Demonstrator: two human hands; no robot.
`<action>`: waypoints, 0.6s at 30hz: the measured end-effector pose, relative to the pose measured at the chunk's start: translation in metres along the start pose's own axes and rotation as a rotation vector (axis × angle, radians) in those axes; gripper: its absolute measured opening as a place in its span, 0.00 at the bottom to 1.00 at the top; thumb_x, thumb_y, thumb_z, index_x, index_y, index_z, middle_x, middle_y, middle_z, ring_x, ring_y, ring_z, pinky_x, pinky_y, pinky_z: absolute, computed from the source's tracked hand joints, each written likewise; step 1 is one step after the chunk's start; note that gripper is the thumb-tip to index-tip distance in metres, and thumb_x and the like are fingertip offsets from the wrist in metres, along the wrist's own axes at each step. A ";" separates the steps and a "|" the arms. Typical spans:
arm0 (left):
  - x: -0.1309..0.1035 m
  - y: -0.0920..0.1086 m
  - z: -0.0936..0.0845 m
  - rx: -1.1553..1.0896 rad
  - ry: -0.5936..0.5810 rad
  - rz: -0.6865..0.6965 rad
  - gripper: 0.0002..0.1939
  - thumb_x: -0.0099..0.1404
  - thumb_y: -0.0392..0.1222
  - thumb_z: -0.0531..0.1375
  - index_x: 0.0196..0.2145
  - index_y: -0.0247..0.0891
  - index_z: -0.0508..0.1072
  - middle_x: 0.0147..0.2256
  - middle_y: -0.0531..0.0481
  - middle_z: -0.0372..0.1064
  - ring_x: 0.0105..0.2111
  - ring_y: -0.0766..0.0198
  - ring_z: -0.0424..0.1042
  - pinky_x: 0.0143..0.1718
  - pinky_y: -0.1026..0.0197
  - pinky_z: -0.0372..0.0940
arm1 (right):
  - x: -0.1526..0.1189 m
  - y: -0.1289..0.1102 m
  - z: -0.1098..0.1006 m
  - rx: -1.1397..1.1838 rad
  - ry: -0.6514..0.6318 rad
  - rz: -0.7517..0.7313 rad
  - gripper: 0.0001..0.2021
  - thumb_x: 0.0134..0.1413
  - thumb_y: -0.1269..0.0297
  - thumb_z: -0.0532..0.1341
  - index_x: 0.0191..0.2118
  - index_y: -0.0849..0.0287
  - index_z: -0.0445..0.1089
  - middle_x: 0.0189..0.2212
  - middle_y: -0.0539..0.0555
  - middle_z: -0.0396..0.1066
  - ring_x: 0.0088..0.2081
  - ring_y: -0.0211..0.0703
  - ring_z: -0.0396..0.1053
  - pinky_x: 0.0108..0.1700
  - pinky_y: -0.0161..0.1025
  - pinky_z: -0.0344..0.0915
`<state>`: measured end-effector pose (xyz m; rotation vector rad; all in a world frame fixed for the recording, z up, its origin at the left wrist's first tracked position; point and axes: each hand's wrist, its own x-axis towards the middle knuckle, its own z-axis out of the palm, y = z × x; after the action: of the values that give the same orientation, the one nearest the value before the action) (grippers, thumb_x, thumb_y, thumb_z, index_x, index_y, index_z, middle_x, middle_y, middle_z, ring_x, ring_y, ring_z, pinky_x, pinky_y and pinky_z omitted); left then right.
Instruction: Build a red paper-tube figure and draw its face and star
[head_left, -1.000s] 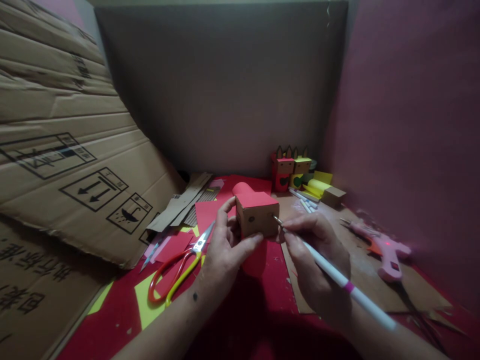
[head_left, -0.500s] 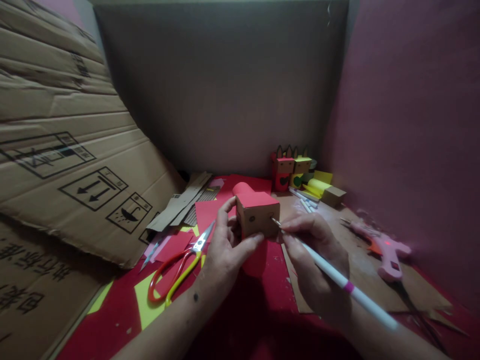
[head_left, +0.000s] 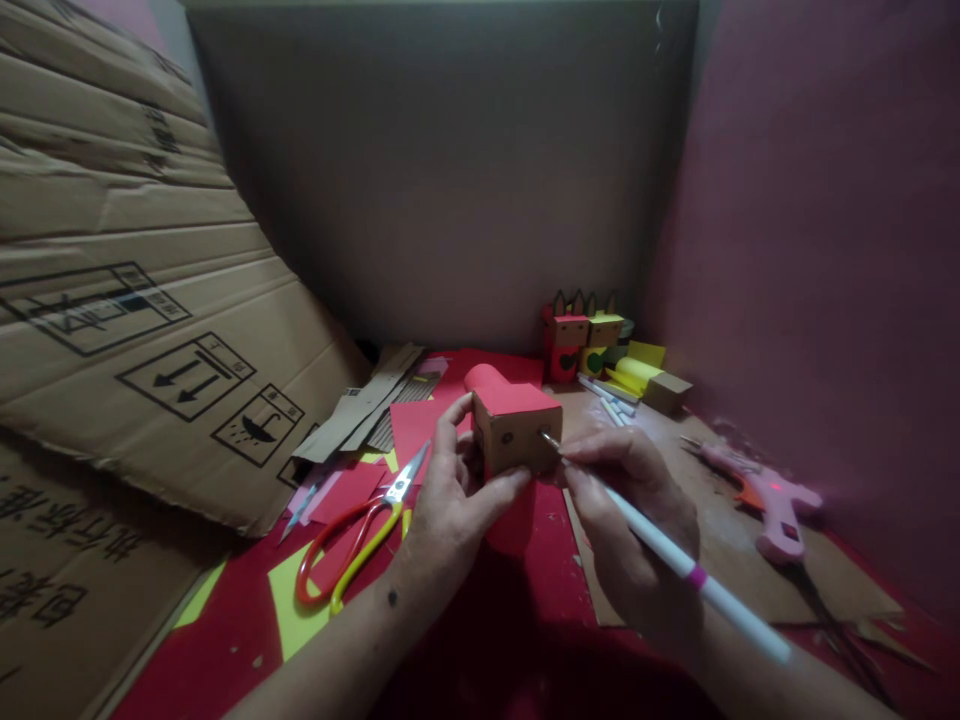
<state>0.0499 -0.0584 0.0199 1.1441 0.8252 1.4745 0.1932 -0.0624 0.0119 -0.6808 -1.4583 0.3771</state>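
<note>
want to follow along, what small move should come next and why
Perhaps one small darkening stroke with the white pen: the right hand holds its tip at the red-topped box, the left hand steadies the box, and a dark round mark already shows beside the tip.

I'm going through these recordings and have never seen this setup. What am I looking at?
There is no machine: these are a person's bare hands, seen from one head-worn camera facing forward and down. The left hand holds a small red-topped cardboard box. The right hand grips a white pen, its tip at the box's front. On the red surface, scissors lie to the left and a pink glue gun lies to the right on cardboard. Two small figures stand behind.
</note>
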 end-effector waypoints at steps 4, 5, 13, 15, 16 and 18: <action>0.000 0.000 -0.001 0.001 -0.015 -0.006 0.41 0.56 0.40 0.70 0.63 0.48 0.55 0.49 0.42 0.72 0.54 0.44 0.70 0.55 0.43 0.67 | 0.001 -0.001 0.001 -0.005 0.004 -0.015 0.07 0.59 0.73 0.58 0.38 0.52 0.68 0.32 0.48 0.71 0.28 0.37 0.69 0.29 0.35 0.70; 0.000 0.000 -0.002 0.005 -0.024 -0.004 0.41 0.56 0.40 0.70 0.63 0.48 0.55 0.49 0.42 0.72 0.54 0.44 0.70 0.55 0.42 0.67 | 0.001 -0.001 0.001 -0.004 0.004 -0.017 0.07 0.59 0.73 0.58 0.38 0.52 0.68 0.32 0.48 0.71 0.28 0.36 0.69 0.30 0.35 0.70; 0.003 -0.005 -0.006 0.006 -0.043 0.013 0.43 0.56 0.41 0.70 0.63 0.48 0.53 0.49 0.43 0.73 0.54 0.46 0.71 0.57 0.42 0.64 | 0.001 -0.002 0.001 0.046 0.015 -0.017 0.08 0.60 0.74 0.58 0.39 0.53 0.69 0.33 0.48 0.71 0.30 0.36 0.70 0.31 0.35 0.70; 0.003 -0.005 -0.005 0.003 -0.035 0.011 0.42 0.56 0.41 0.70 0.63 0.48 0.54 0.49 0.43 0.73 0.53 0.46 0.72 0.56 0.43 0.65 | 0.001 -0.001 0.001 0.047 0.012 -0.011 0.07 0.59 0.74 0.59 0.39 0.53 0.69 0.33 0.48 0.71 0.29 0.36 0.70 0.30 0.34 0.70; 0.003 -0.004 -0.005 0.001 -0.025 0.009 0.42 0.56 0.40 0.70 0.63 0.47 0.55 0.49 0.43 0.73 0.53 0.46 0.72 0.56 0.44 0.65 | 0.001 -0.001 0.001 0.045 0.014 -0.006 0.07 0.59 0.74 0.59 0.39 0.53 0.69 0.33 0.48 0.72 0.29 0.36 0.71 0.30 0.34 0.70; 0.002 -0.004 -0.004 0.001 -0.011 0.005 0.41 0.56 0.40 0.70 0.63 0.48 0.55 0.49 0.42 0.73 0.54 0.45 0.71 0.55 0.44 0.66 | 0.001 0.000 0.001 0.040 0.021 0.002 0.07 0.59 0.74 0.59 0.39 0.53 0.69 0.33 0.48 0.72 0.29 0.36 0.71 0.29 0.35 0.70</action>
<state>0.0472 -0.0553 0.0156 1.1550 0.8161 1.4705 0.1924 -0.0619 0.0127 -0.6528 -1.4271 0.3985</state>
